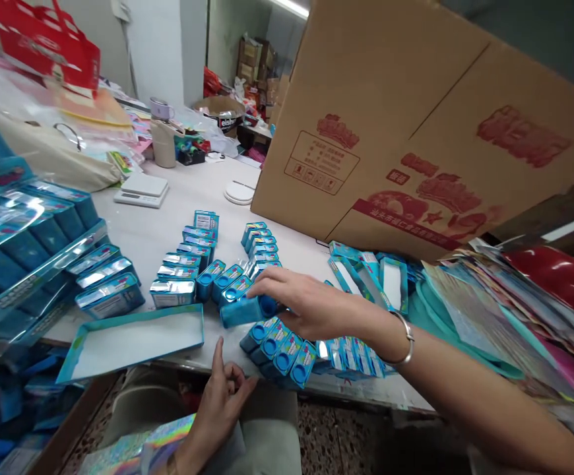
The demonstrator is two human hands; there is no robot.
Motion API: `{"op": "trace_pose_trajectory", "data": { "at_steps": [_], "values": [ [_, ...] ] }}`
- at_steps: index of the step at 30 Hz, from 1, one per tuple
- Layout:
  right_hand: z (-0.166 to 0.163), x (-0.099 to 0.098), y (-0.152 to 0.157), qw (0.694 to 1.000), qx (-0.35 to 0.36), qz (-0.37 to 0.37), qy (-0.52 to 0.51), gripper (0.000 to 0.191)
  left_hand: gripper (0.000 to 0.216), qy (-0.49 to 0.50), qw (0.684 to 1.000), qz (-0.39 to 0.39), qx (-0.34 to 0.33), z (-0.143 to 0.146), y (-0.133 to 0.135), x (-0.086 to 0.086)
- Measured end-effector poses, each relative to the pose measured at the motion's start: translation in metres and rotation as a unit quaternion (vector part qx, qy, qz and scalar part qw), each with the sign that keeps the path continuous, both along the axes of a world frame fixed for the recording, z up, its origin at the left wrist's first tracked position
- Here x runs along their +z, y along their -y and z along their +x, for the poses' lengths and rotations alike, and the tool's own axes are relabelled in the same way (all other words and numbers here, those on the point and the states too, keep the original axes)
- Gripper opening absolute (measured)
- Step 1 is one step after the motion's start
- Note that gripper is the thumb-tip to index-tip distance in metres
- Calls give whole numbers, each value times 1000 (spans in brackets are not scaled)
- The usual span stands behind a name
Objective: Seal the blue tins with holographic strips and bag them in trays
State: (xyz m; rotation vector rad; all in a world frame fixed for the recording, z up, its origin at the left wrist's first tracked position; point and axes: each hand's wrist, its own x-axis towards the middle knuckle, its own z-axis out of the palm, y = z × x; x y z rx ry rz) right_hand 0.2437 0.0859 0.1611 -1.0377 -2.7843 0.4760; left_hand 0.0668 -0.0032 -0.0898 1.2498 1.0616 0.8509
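My right hand (311,305) reaches left across the white table (178,218) and grips a small blue box (241,311) lying on its side among rows of like blue boxes (202,254). More of these small boxes (280,348) lie in a row just under that hand at the table's front edge. My left hand (220,399) hovers below the table edge over my lap, fingers loosely curled with the index finger up, holding nothing I can see. A shallow blue tray (133,340) with a white floor lies empty at the front left.
A large brown carton (415,125) leans at the back right. Stacks of blue display packs (24,244) fill the left. Flat blue sleeves (371,274) and shiny card sheets (505,310) pile at the right. A white scale (142,189), a cup (162,135) and a red bag (49,43) stand behind.
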Motion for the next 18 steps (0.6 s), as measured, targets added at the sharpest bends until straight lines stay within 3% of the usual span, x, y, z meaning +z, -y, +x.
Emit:
{"op": "trace_pose_trajectory", "data": {
  "at_steps": [6, 13, 18],
  "values": [
    [-5, -35, -31, 991, 85, 7, 103, 60, 94, 14, 1000, -6, 22, -9, -3, 8],
    [3, -31, -45, 993, 91, -36, 67, 64, 91, -7, 1000, 9, 4, -3, -24, 25],
    [0, -36, -44, 995, 83, -22, 56, 61, 91, -42, 999, 25, -15, 9, -30, 26]
  ]
}}
